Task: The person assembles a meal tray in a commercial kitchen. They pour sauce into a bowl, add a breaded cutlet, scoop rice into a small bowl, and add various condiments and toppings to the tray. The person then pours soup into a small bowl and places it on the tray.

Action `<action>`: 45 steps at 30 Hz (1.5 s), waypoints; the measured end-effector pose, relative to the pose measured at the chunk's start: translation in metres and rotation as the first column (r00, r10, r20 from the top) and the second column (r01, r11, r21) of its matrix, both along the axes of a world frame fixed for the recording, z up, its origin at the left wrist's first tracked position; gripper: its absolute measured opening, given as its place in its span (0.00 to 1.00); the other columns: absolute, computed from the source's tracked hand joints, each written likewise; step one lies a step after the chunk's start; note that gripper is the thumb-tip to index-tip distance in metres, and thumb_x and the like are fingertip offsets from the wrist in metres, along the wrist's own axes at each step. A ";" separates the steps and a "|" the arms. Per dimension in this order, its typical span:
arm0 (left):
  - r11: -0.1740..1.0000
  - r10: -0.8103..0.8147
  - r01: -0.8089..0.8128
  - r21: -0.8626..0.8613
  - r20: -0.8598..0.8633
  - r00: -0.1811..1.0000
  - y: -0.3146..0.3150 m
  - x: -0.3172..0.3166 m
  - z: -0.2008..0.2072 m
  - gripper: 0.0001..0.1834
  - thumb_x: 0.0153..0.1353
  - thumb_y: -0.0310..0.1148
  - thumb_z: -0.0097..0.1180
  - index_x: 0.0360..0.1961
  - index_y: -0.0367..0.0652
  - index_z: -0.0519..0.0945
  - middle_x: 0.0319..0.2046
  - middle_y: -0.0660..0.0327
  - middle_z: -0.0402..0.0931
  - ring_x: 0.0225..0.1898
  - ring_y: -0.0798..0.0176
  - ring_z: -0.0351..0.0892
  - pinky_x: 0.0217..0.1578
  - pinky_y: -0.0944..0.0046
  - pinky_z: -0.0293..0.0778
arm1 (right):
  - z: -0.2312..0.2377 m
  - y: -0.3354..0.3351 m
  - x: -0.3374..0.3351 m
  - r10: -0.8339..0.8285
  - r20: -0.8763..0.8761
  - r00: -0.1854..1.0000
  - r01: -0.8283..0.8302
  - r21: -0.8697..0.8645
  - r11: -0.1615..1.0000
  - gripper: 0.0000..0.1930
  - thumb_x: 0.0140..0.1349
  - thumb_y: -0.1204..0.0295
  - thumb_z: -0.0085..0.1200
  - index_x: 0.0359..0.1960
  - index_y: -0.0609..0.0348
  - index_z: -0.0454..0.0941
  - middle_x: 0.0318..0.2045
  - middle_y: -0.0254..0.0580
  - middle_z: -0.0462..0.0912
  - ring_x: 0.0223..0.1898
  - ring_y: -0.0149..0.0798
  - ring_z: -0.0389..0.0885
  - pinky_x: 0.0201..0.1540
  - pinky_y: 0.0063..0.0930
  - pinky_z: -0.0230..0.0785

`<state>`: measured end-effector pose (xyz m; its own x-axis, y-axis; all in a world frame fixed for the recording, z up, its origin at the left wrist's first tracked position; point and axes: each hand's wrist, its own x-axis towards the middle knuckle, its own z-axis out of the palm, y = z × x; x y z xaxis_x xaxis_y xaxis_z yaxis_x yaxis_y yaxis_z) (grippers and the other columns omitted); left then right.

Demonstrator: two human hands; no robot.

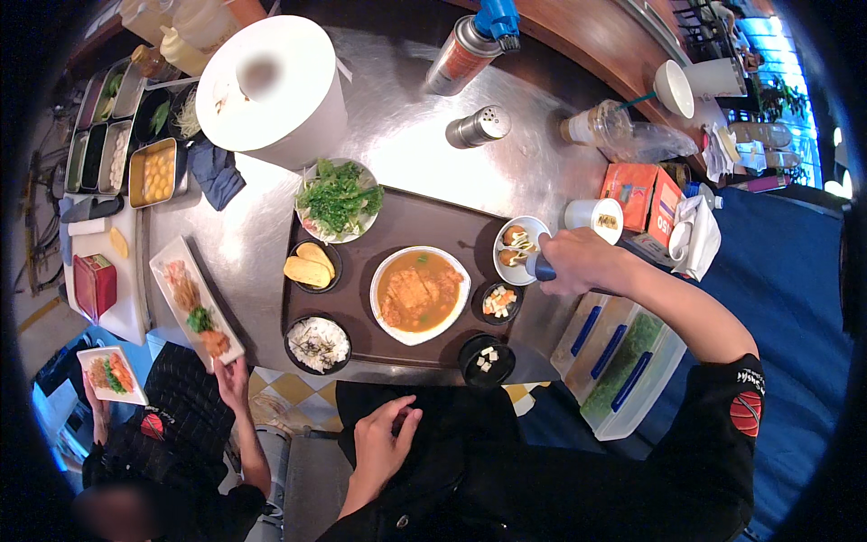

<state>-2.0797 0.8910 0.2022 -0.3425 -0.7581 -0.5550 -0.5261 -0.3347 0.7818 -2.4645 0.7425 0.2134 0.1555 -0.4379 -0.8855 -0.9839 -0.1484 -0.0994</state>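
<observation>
My right hand [585,262] is closed round a dark blue-grey, round-ended thing [541,266] whose kind I cannot make out. It is beside a small white bowl [499,262] with browned balls [515,247] streaked with pale sauce. My left hand [384,444] hangs before my dark clothing, loosely curled, fingers apart and holding nothing. On the brown tray [415,206] are a soup bowl with fried cutlet [415,289], salad [341,200], rice with dark shreds [318,344], yellow omelette slices [310,265], diced pieces [498,301] and white cubes [487,359].
At the left, a co-worker's hand [234,384] holds a long white plate [172,262]. Behind the tray stand a large white-lidded container [298,126], a metal shaker [479,127] and a blue-topped gas torch [465,54]. Lidded plastic boxes [619,361] are on the right.
</observation>
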 end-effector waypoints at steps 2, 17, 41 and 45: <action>1.000 0.005 -0.006 -0.015 -0.006 1.000 0.001 0.002 -0.001 0.12 0.63 0.31 0.65 0.46 0.39 0.85 0.31 0.52 0.85 0.29 0.59 0.86 0.30 0.64 0.79 | -0.003 -0.001 0.002 0.024 -0.031 0.999 -0.024 0.016 1.000 0.29 0.53 0.55 0.64 0.44 0.73 0.76 0.33 0.62 0.85 0.39 0.59 0.86 0.45 0.47 0.79; 1.000 0.017 -0.017 0.026 0.004 1.000 0.006 0.012 -0.003 0.12 0.64 0.32 0.65 0.46 0.41 0.85 0.31 0.53 0.85 0.29 0.58 0.86 0.31 0.63 0.78 | 0.001 0.001 0.010 0.039 -0.137 0.990 -0.014 0.176 0.984 0.31 0.55 0.53 0.67 0.47 0.71 0.75 0.42 0.63 0.84 0.48 0.58 0.84 0.54 0.47 0.76; 0.999 -0.020 0.021 0.043 -0.020 1.000 0.012 0.018 -0.007 0.11 0.64 0.28 0.64 0.47 0.41 0.84 0.33 0.53 0.86 0.31 0.62 0.86 0.35 0.64 0.79 | 0.005 0.005 -0.004 -0.073 -0.158 0.985 0.079 0.030 0.996 0.31 0.55 0.52 0.68 0.45 0.73 0.80 0.43 0.62 0.85 0.46 0.59 0.86 0.50 0.46 0.80; 0.998 -0.023 0.024 0.062 -0.016 1.000 0.006 0.018 0.000 0.11 0.64 0.29 0.63 0.48 0.41 0.84 0.33 0.53 0.86 0.31 0.60 0.85 0.35 0.63 0.79 | 0.008 -0.007 -0.004 -0.078 -0.162 0.984 0.072 -0.042 0.997 0.30 0.54 0.53 0.69 0.44 0.72 0.81 0.43 0.62 0.85 0.46 0.58 0.86 0.49 0.46 0.80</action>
